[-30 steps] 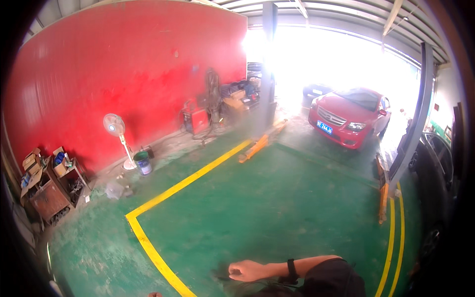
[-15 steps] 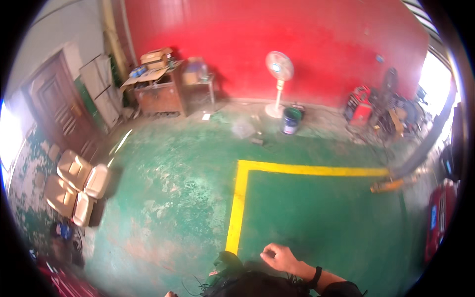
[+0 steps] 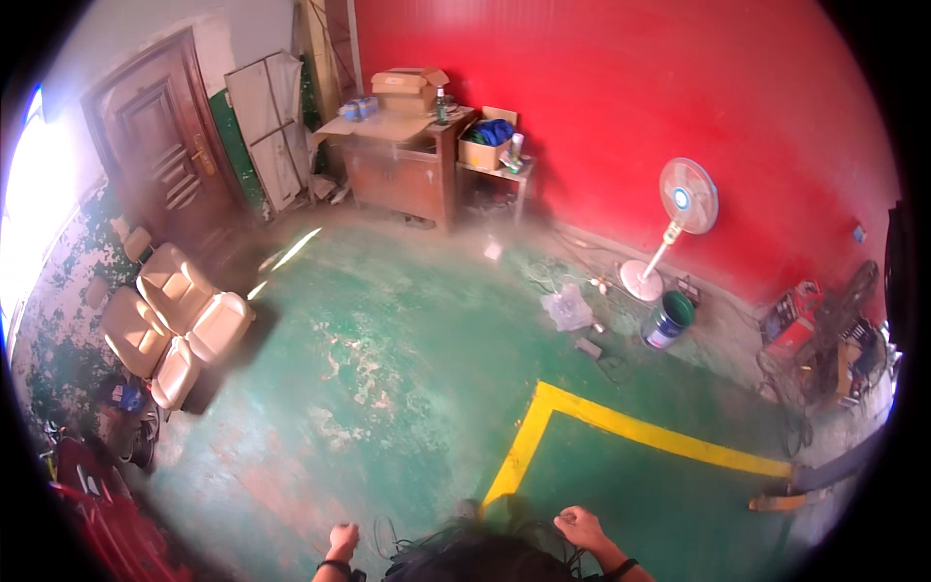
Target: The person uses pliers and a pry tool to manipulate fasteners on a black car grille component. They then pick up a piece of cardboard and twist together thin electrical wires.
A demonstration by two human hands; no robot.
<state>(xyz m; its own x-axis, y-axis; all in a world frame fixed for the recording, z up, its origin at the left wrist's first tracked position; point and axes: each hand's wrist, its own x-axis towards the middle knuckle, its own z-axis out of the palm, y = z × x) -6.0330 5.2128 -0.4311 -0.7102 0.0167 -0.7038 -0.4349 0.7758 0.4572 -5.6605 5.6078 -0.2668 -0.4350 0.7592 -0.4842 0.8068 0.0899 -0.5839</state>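
Observation:
My left hand [image 3: 342, 541] has come in at the lower edge, loosely curled, with a dark band at the wrist. I see nothing held in it. To the right, my right hand [image 3: 580, 527] is also curled in a loose fist with no object showing, and a black band [image 3: 623, 568] circles that wrist. Both hands hang above the green floor [image 3: 388, 427], apart from each other and touching nothing. Between them, dark clothing and thin black cords fill the bottom of the view. The right hand is nearest the yellow floor line [image 3: 519, 451].
Beige car seats [image 3: 194, 315] stand by the left wall, near a brown door [image 3: 160, 131]. A wooden cabinet [image 3: 398, 184] bears cardboard. Along the red wall are a standing fan [image 3: 689, 194], a bucket [image 3: 669, 320] and red equipment [image 3: 790, 320]. A red car part [image 3: 107, 514] sits lower left.
My view has turned to the left, so the cabinet, fan and bucket sit further right and look larger. My left hand now shows more fully; the right stays curled.

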